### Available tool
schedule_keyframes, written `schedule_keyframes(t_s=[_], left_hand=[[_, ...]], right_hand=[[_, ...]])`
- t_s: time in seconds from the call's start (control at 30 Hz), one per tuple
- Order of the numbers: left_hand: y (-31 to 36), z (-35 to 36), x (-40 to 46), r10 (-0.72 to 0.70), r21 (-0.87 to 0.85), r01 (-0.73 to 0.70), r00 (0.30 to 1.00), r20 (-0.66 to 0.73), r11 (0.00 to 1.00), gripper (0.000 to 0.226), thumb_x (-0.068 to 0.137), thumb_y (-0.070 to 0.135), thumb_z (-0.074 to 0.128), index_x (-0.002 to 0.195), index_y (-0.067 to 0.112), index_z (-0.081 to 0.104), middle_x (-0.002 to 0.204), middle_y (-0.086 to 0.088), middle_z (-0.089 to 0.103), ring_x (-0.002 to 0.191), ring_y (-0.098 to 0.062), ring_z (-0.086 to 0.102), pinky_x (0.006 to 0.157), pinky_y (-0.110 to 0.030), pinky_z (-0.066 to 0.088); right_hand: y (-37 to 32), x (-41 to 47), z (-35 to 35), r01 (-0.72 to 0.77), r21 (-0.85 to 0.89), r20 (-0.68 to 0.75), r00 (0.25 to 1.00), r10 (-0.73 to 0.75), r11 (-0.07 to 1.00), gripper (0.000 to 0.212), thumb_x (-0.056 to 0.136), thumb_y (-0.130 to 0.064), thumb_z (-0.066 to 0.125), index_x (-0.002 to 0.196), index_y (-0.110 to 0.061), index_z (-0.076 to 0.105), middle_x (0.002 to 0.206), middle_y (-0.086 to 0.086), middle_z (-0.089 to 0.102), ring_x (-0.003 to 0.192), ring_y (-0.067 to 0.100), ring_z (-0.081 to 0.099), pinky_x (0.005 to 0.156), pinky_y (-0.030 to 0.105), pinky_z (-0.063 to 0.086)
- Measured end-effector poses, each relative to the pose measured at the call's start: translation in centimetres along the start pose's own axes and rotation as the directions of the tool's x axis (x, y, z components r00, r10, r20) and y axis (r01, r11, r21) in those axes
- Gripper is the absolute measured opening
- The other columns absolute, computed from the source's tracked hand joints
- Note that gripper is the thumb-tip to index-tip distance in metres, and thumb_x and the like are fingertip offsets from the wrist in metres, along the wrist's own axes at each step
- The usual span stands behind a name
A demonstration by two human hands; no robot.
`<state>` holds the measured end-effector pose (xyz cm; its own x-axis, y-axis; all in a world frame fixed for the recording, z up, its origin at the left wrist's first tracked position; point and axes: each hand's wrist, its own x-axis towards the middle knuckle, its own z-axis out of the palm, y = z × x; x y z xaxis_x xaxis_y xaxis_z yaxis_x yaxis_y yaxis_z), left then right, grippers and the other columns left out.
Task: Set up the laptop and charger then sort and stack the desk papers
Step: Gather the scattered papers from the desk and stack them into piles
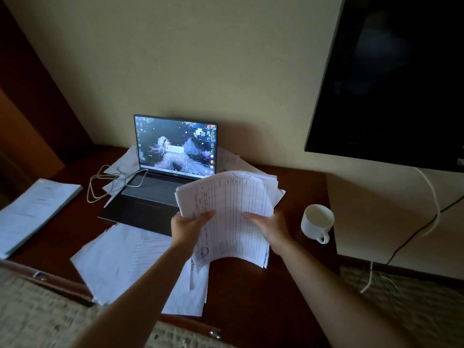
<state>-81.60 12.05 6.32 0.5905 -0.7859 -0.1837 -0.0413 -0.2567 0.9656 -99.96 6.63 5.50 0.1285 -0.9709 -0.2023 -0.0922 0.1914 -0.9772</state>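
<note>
An open laptop point(160, 177) with a lit screen stands on the dark wooden desk point(246, 292), against the wall. A white charger cable point(105, 182) lies coiled at its left. Both hands hold a bundle of printed table sheets point(233, 209) lifted above the desk, right of the keyboard. My left hand point(188, 227) grips the bundle's left edge, thumb on top. My right hand point(271, 227) holds its right edge. More loose papers point(125, 262) are spread on the desk in front of the laptop, and some lie under and behind it.
A stapled stack of papers point(32, 214) lies at the desk's left end. A white mug point(317, 222) stands to the right of the bundle. A dark TV point(391, 79) hangs on the wall at right, with cables point(431, 197) below it. A chair back point(50, 280) is at the lower left.
</note>
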Motion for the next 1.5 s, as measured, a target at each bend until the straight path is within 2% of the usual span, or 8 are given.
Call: schedule_keyframes(t_s=[0.2,0.4,0.63,0.8,0.93,1.1,1.33,1.5], left_hand=[[-1.0,1.0,-0.5,-0.088,0.049,0.088,0.996,0.005,0.995,0.022,0.074,0.009,0.078,0.08,0.014,0.058,0.082,0.001,0.063,0.074,-0.01,0.059,0.068,-0.03,0.052],[0.2,-1.2,0.1,-0.062,-0.078,0.05,0.985,-0.164,0.996,0.022,0.073,0.009,0.079,0.087,0.011,0.062,0.084,0.0,0.066,0.078,-0.016,0.062,0.062,-0.028,0.05],[-0.2,-9.8,1.2,0.02,-0.097,-0.044,0.971,-0.236,0.994,0.025,0.077,0.009,0.076,0.093,0.017,0.059,0.09,0.001,0.067,0.083,-0.017,0.063,0.069,-0.036,0.053],[-2.2,-18.8,2.6,0.077,-0.058,-0.096,0.96,-0.268,0.994,0.019,0.083,0.019,0.071,0.097,0.014,0.06,0.092,0.0,0.066,0.085,-0.014,0.063,0.064,-0.024,0.052],[-4.4,-26.9,4.6,0.053,-0.031,-0.065,0.955,-0.291,0.997,0.018,0.093,0.029,0.059,0.097,0.012,0.061,0.09,-0.003,0.066,0.082,-0.018,0.063,0.063,-0.026,0.05],[-6.8,-36.3,7.2,-0.005,-0.045,-0.01,0.944,-0.329,0.999,0.017,0.097,0.023,0.049,0.092,0.011,0.06,0.088,-0.01,0.066,0.082,-0.027,0.063,0.073,-0.043,0.053],[-9.2,-44.9,11.4,-0.095,-0.054,0.08,0.911,-0.401,0.995,0.015,0.095,0.021,0.049,0.093,0.01,0.059,0.08,-0.003,0.061,0.07,-0.018,0.057,0.057,-0.028,0.047],[-11.1,-48.2,16.9,-0.209,0.133,0.26,0.926,-0.314,0.956,0.027,0.093,0.017,0.036,0.093,0.005,0.061,0.081,-0.011,0.06,0.065,-0.023,0.054,0.051,-0.028,0.042]], right_hand=[[2.2,0.6,-0.2,-0.056,-0.025,0.052,0.997,0.057,0.998,0.018,0.076,-0.02,0.078,0.082,-0.024,0.062,0.086,-0.004,0.067,0.083,0.013,0.065,0.062,0.021,0.05],[-0.5,1.2,2.8,0.018,0.0,0.064,0.998,-0.018,1.0,0.016,0.077,-0.023,0.078,0.079,-0.027,0.062,0.084,-0.005,0.068,0.077,0.008,0.064,0.065,0.022,0.053],[-1.7,0.1,11.2,0.014,0.001,0.153,0.988,-0.014,1.0,0.018,0.076,-0.024,0.079,0.083,-0.023,0.062,0.086,-0.005,0.068,0.079,0.012,0.065,0.067,0.025,0.052],[-2.2,-1.3,20.7,-0.018,0.011,0.119,0.993,0.017,1.0,0.04,0.068,-0.028,0.084,0.099,-0.009,0.066,0.096,0.004,0.069,0.091,0.022,0.066,0.081,0.036,0.055],[-2.4,-3.0,28.8,-0.062,-0.007,0.079,0.995,0.063,0.998,0.058,0.063,-0.039,0.085,0.107,-0.007,0.064,0.098,0.006,0.067,0.09,0.023,0.063,0.078,0.029,0.048],[-2.7,-5.5,37.7,-0.083,0.058,0.117,0.99,0.075,0.995,0.013,0.08,-0.02,0.074,0.084,-0.018,0.062,0.084,-0.001,0.064,0.07,0.006,0.058,0.059,0.022,0.045],[-0.5,-6.9,47.3,-0.061,-0.156,0.13,0.988,0.081,0.986,0.036,0.096,-0.024,0.047,0.131,-0.016,0.042,0.115,0.001,0.056,0.094,0.019,0.058,0.083,0.036,0.046],[1.0,-3.4,52.7,-0.039,-0.297,0.136,0.987,0.083,0.954,0.031,0.099,-0.021,0.041,0.129,-0.016,0.048,0.127,0.004,0.057,0.109,0.026,0.059,0.077,0.031,0.051]])
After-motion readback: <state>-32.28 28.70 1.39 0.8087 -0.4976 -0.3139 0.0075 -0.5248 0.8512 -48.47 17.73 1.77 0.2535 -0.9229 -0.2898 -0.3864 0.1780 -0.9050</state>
